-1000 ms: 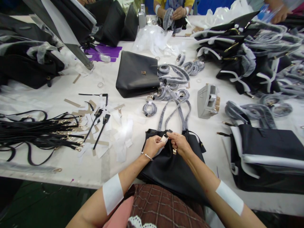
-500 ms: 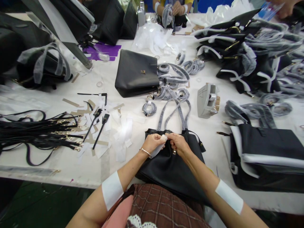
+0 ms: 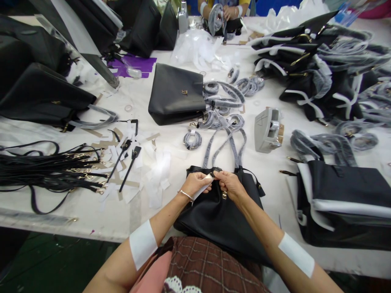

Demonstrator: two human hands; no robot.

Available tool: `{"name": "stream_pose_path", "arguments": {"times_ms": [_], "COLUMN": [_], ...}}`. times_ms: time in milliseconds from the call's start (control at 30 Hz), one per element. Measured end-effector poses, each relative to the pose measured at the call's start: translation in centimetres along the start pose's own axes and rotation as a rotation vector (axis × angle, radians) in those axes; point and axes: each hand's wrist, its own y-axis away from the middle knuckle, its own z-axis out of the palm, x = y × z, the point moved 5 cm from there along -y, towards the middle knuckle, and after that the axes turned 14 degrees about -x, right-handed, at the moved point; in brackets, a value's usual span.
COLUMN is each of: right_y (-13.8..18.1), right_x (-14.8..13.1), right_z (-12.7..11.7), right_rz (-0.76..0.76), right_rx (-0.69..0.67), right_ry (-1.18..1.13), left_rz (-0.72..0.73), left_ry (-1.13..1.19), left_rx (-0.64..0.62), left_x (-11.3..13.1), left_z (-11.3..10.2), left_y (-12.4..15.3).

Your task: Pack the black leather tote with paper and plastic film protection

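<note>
A black handbag [image 3: 222, 221] lies in front of me at the table edge, its wrapped handles [image 3: 233, 146] stretched away from me. My left hand [image 3: 194, 185] is closed on a white strip [image 3: 200, 191] that slants down across the bag. Just beside it, my right hand [image 3: 231, 185] pinches the end of a small black strap [image 3: 216, 172] near the bag's top edge. The fingertips of both hands nearly meet there. Under my right hand shows a gold clasp [image 3: 224, 195]. A black tassel tag [image 3: 259, 189] hangs at the bag's right corner.
Black straps [image 3: 45, 171] with gold hooks and paper scraps [image 3: 159, 171] lie left. Ahead are another black bag [image 3: 177, 93], a coiled strap [image 3: 192, 139] and a grey tape dispenser [image 3: 265, 130]. Bags [image 3: 345, 187] are stacked right. A co-worker's hands [image 3: 230, 12] work across the table.
The white strip has turned edge-on, and the black strap end now shows between my fingertips. At left, a black bag has come down flat with its handles toward the middle. A hand at top right has gone.
</note>
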Motion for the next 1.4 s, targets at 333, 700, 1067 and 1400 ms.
{"name": "stream_pose_path", "arguments": {"times_ms": [333, 700, 1067, 1400], "right_y": [0.2, 0.5, 0.4, -0.1], "right_x": [-0.2, -0.4, -2.0, -1.4], "right_z": [0.0, 0.2, -0.8, -0.7], "right_rz": [0.009, 0.008, -0.06, -0.068], "right_rx": [-0.04, 0.006, 0.066, 0.047], "right_ry": [-0.001, 0.141, 0.185, 0.132], "left_rz": [0.119, 0.072, -0.065, -0.06], "left_ry": [-0.008, 0.053, 0.272, 0.131], "left_rx": [-0.02, 0.004, -0.223, -0.161], "left_x": [0.1, -0.2, 0.8, -0.2], "left_z": [-0.1, 0.2, 1.4, 1.6], "left_y": [-0.4, -1.4, -1.9, -0.3]}}
